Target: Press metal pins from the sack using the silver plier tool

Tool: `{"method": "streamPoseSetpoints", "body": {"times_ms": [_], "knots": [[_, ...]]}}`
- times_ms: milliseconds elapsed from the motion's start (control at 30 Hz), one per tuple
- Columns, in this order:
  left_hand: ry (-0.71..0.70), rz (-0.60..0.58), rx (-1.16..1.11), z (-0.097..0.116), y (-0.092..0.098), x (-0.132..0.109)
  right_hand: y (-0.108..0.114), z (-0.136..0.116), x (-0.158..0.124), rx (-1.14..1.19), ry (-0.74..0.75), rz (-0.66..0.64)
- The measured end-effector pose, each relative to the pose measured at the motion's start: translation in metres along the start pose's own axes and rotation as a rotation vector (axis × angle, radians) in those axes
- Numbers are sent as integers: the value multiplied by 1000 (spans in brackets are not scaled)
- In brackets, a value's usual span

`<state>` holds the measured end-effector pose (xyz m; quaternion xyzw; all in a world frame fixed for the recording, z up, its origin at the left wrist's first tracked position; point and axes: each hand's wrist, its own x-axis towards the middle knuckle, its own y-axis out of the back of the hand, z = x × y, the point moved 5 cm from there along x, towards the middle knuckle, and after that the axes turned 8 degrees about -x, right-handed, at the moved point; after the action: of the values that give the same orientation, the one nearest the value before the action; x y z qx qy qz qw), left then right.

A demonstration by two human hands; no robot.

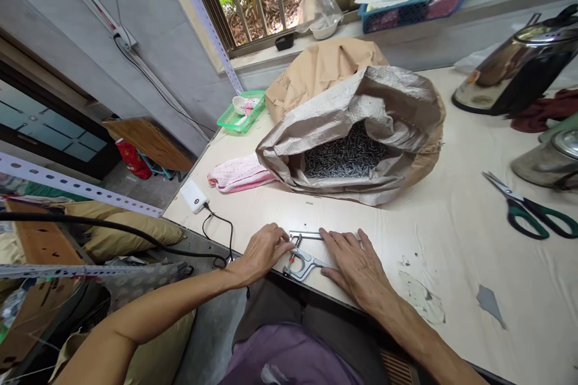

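Sprung metal bracket [311, 263] between left hand [264, 252] and right hand [356, 261]

Lying at the near edge of the table [451, 210], lengthwise left-to-right, about equally close to both. Touched at the coil spring [293, 254] by curled left fingers, at the other end by spread right ones. Firm grip? Can't tell.

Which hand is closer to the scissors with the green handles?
The right one! The right hand is at the right end of the metal tool, left of the scissors. The left hand is farther away, at the tool's left end.
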<state>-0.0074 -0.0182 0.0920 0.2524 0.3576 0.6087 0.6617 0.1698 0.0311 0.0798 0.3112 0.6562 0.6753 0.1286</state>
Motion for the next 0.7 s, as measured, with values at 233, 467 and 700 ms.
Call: {"method": "streamPoseSetpoints", "body": {"times_ms": [233,467,700], "knots": [[-293,-211,295,38,-39,19,-8,2,-1,32,-23,10],[-229,-205,357,55,-39,32,0,5,2,-118,-73,-72],[-187,-163,283,49,-44,37,6,6,7,-39,8,-40]]}}
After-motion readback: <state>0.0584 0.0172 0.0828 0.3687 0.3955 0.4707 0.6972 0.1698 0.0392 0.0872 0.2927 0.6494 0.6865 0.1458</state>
